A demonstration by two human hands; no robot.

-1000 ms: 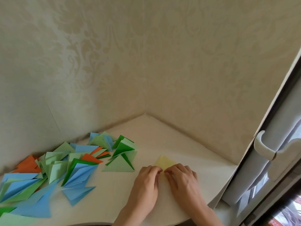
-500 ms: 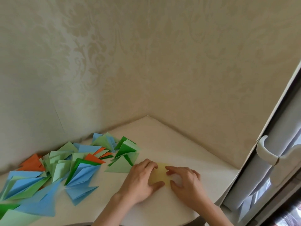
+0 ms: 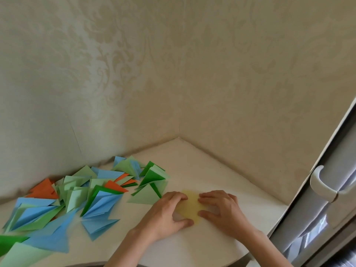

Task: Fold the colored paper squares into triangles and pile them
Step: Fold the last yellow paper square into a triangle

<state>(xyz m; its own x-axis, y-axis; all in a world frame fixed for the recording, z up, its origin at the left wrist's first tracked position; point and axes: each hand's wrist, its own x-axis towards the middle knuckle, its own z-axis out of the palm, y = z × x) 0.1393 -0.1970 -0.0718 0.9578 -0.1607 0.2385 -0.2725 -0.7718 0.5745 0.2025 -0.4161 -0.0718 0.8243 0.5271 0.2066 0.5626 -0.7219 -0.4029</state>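
A pale yellow paper [image 3: 189, 207] lies flat on the white corner table [image 3: 192, 166], between my two hands. My left hand [image 3: 167, 211] presses on its left side, fingertips at the top edge and thumb at the lower edge. My right hand [image 3: 221, 208] presses on its right side with bent fingers and thumb. Much of the sheet is hidden under both hands. A spread pile of folded triangles [image 3: 100, 191] in blue, light green, dark green and orange covers the table's left part. A light green triangle [image 3: 144, 196] lies just left of my left hand.
Patterned beige walls meet in a corner [image 3: 179, 135] behind the table. A white window frame with a handle [image 3: 321, 186] stands at the right. The table's curved front edge [image 3: 212, 264] runs along the bottom.
Both hands moved from the paper's near edge onto its two sides, and more of the yellow sheet shows between them. The view tilted slightly.
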